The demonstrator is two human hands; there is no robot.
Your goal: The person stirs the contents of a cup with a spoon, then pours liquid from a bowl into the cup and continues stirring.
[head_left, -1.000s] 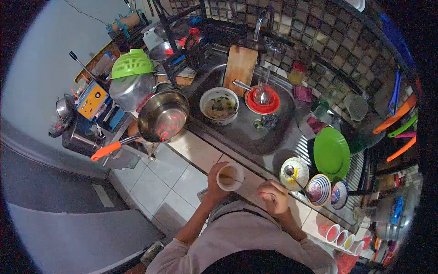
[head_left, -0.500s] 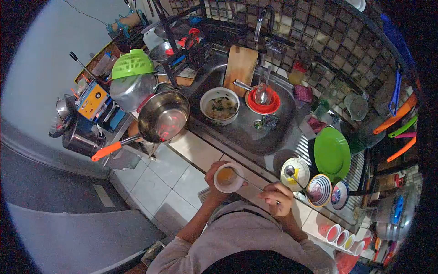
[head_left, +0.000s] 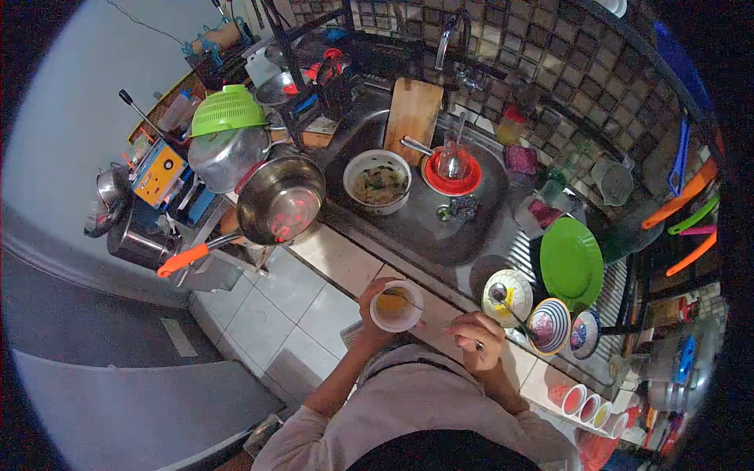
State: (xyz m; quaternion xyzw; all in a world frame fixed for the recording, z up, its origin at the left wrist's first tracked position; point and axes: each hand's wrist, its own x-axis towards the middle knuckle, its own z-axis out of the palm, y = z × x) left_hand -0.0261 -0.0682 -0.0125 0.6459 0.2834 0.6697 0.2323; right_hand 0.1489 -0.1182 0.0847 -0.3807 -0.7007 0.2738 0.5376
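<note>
My left hand [head_left: 372,308] is wrapped round a white cup [head_left: 408,315] with orange-yellow liquid in it, held above the tiled counter edge in front of my body. A thin spoon handle [head_left: 410,300] slants out of the cup towards my right hand [head_left: 477,339]; its lower end is hidden in the cup. My right hand is closed, with its fingers pinched on the far end of the handle. Close to the right hand are a white-and-yellow bowl [head_left: 496,312] with a ladle-like spoon over it and a blue-striped bowl [head_left: 559,330].
The sink [head_left: 428,239] holds a white pot [head_left: 357,169] with liquid, a red bowl [head_left: 465,187] and a wooden board [head_left: 416,110]. A pan [head_left: 255,184] with an orange handle juts out at left. A green plate [head_left: 571,263] and several small cups [head_left: 574,400] stand at right.
The cup in my left hand has shifted slightly right and tipped a little. My right hand has moved slightly, its fingers still pinched together.
</note>
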